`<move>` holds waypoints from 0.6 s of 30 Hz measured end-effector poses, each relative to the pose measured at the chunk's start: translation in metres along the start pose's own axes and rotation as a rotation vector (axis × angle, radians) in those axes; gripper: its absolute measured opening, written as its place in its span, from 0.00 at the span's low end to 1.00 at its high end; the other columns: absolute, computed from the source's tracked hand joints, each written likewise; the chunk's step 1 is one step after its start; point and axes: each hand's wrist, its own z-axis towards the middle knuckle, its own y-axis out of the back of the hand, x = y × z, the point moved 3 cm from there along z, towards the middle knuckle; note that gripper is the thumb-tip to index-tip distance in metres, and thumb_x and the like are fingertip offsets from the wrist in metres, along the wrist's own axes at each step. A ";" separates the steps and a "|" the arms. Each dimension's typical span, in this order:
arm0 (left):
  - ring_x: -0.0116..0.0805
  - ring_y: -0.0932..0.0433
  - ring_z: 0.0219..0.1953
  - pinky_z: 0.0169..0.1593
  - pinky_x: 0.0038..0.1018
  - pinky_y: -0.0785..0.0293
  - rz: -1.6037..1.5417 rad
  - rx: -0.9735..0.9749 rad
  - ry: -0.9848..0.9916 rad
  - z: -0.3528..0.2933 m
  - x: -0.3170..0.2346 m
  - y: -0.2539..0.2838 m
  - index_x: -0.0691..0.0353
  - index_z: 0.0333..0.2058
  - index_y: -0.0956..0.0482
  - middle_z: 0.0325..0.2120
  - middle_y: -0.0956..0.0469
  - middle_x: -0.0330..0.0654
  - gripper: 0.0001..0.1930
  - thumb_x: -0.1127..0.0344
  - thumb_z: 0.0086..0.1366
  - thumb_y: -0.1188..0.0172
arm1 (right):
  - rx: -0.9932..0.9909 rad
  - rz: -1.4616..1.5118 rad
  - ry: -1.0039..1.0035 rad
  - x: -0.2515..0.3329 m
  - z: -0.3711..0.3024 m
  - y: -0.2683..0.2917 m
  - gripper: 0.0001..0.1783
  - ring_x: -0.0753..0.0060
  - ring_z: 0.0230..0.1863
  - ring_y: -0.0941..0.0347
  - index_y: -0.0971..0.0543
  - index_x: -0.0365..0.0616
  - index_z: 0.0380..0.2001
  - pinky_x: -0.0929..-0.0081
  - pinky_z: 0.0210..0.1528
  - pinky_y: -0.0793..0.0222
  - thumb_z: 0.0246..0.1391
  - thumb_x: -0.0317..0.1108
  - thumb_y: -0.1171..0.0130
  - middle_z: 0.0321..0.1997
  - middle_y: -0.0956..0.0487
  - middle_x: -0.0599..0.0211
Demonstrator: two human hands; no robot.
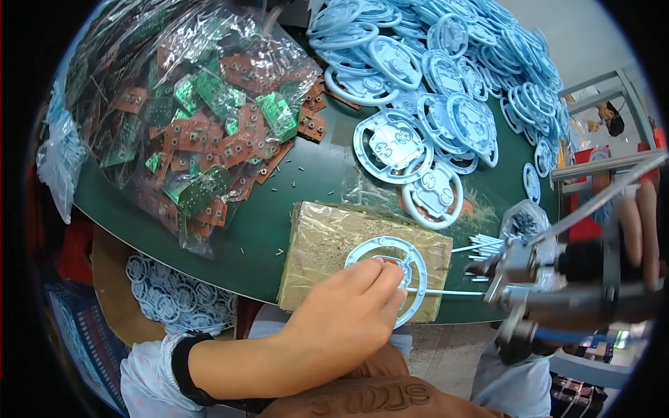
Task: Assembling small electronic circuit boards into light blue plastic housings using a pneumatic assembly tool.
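Observation:
My left hand [352,303] pinches a pale blue toy steering wheel part [420,268] against a block wrapped in brown tape [327,237]. A bit of brownish-orange board [390,260] shows beside the fingertips, inside the ring. At the far right my right hand [640,233] is wrapped round a power screwdriver [543,296], blurred and partly cut off by the picture's rim. From its metal front a thin pale rod [449,292] reaches to the wheel part near my left fingertips. My left hand hides the rod's exact contact point.
Blue wheel parts [394,143] heap at the back right. A clear bag of brown and green circuit boards [209,132] lies at left on the green table [237,268]. White sticks [488,247] and a small bag [524,219] lie right of the block. Below left stands a carton [115,299] of wheel parts.

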 end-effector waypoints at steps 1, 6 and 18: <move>0.42 0.25 0.48 0.46 0.31 0.24 -0.044 -0.007 -0.068 0.005 -0.007 0.001 0.63 0.45 0.20 0.43 0.26 0.46 0.19 0.68 0.53 0.41 | -0.025 -0.062 -0.025 0.014 -0.006 -0.028 0.30 0.66 0.40 0.25 0.49 0.53 0.73 0.65 0.38 0.26 0.73 0.44 0.60 0.39 0.27 0.60; 0.44 0.25 0.49 0.48 0.32 0.24 -0.032 0.001 -0.015 -0.001 -0.002 0.000 0.65 0.43 0.20 0.42 0.26 0.47 0.18 0.68 0.53 0.41 | -0.176 -0.103 0.027 -0.005 -0.004 -0.049 0.32 0.68 0.32 0.25 0.46 0.56 0.73 0.65 0.37 0.26 0.69 0.37 0.51 0.32 0.27 0.67; 0.43 0.26 0.47 0.46 0.30 0.24 -0.076 -0.018 -0.045 0.003 -0.001 -0.002 0.66 0.39 0.21 0.41 0.27 0.47 0.14 0.68 0.53 0.41 | -0.318 -0.208 -0.056 -0.008 -0.007 -0.060 0.33 0.67 0.30 0.24 0.47 0.57 0.73 0.64 0.34 0.26 0.68 0.36 0.49 0.31 0.26 0.66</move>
